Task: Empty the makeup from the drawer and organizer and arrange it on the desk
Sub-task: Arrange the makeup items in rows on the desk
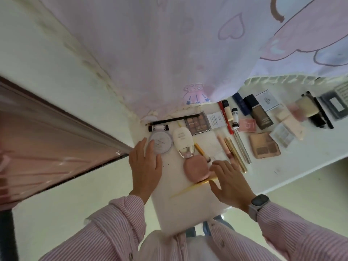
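Makeup lies spread over the white desk (310, 147). My left hand (146, 166) rests flat, fingertips touching a round pale compact (162, 143). Beside it lie a cream tube (182, 140) and a pink rounded case (195, 169). My right hand (228, 180), fingers apart, presses down beside the pink case, over a thin yellow stick (190, 188). Further back are a black pencil (173, 120), an eyeshadow palette (197, 123), a foundation bottle (260, 114) and a tan palette (264, 146). Gold and pink tubes (233, 149) lie by my right fingers.
A pink printed curtain (169, 53) hangs over the back of the desk. At the left a dark-edged pinkish panel (56, 136) runs toward the desk corner. Dark boxes (331, 106) sit at the far right. Pale floor shows below the desk edge.
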